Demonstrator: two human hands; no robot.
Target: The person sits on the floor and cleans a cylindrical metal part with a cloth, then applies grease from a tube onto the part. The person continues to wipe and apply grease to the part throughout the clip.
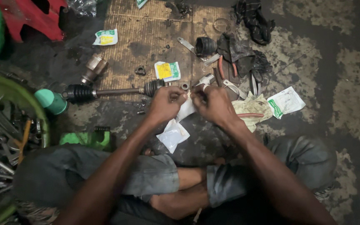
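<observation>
Floor far of hands crowded: axle (pixel 117 91) lies across left-centre, green cap (pixel 51 101) at its left end. Rags (pixel 242 54), straps, boot (pixel 205 46) block far right-centre. Packets (pixel 167 71) scattered on mat (pixel 146 41). Tool tub (pixel 5 89) shuts off left. Bag (pixel 172 135) near, under wrists. Open passage: bare floor far right, past packet (pixel 286 101).

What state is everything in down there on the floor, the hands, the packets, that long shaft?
left hand: closed, pinching the white packet
right hand: closed, pinching the same packet
white packet: held up between both hands
second white packet: lying on the floor, crumpled
axle shaft: lying flat, rubber boot at each end
loose black boot: off, lying on the mat
green tub: full of tools
</observation>
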